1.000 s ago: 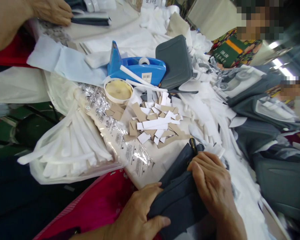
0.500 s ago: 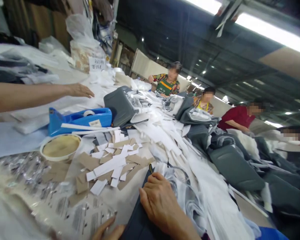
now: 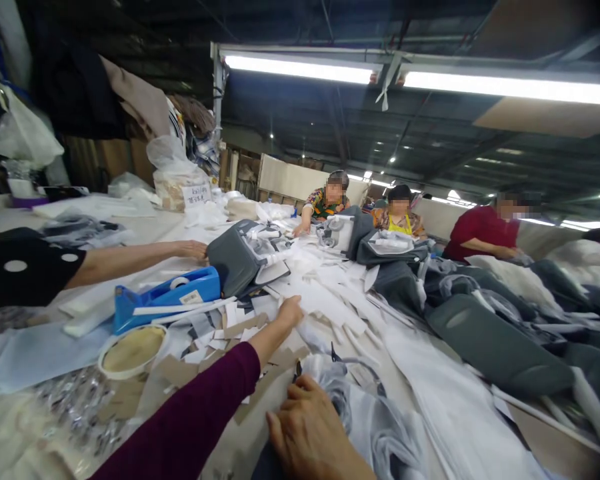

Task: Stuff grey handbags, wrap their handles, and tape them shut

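My left hand, in a maroon sleeve, is stretched forward over the white sheets and strips. Its fingers are curled closed, and what they hold, if anything, is hidden. Nearer to me, my right hand grips the top edge of a dark grey bag, most of which lies under the hand and below the frame. Crumpled clear plastic wrapping spills out beside that hand. Left of my forearm lie scattered white and brown card pieces.
A blue tape dispenser stands behind a round tub. Another person's polka-dot sleeve and hand reach in from the left beside an upright grey bag. Grey bags are heaped at right, with several people behind.
My left hand has left the near side of the bag and reached forward to the white sheets. My right hand stays on the bag. The view has levelled, and the polka-dot-sleeved arm reaches farther in.
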Demonstrator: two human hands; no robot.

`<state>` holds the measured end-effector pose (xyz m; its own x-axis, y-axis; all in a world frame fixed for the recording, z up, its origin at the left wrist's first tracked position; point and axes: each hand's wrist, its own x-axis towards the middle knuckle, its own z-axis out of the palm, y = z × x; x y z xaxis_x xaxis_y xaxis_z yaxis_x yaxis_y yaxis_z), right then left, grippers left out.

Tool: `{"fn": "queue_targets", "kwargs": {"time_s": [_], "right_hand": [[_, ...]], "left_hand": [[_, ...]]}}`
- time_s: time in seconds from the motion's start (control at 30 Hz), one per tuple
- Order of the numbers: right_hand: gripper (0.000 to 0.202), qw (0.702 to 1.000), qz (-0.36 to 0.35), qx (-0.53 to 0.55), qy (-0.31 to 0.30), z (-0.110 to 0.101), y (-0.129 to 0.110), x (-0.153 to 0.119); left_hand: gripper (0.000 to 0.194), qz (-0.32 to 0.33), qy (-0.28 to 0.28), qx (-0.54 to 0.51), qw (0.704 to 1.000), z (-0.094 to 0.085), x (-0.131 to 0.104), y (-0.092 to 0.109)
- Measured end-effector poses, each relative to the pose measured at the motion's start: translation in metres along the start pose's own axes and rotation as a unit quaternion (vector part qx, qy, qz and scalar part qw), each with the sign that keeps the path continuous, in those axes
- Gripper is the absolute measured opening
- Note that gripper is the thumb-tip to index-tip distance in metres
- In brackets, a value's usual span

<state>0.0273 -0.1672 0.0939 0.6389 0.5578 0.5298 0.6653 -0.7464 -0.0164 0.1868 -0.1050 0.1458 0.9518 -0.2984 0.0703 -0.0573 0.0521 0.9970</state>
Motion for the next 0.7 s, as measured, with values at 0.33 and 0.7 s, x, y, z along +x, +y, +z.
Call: {"fn": "queue_targets", "kwargs": {"time_s": [0.33, 0.7], "right_hand": [[0.029, 0.999, 0.029, 0.019, -0.037, -0.007, -0.002, -0.005], [0.044, 0.988, 0.004, 0.066, -0.142, -0.029, -0.002, 0.003]], "left_hand": [[0.030, 0.061, 0.049, -0.040, 0.996, -0.042, -0.103, 0.030], [0.014, 0.081, 0.132, 0.137, 0.978, -0.125, -0.234, -0.005]]}}
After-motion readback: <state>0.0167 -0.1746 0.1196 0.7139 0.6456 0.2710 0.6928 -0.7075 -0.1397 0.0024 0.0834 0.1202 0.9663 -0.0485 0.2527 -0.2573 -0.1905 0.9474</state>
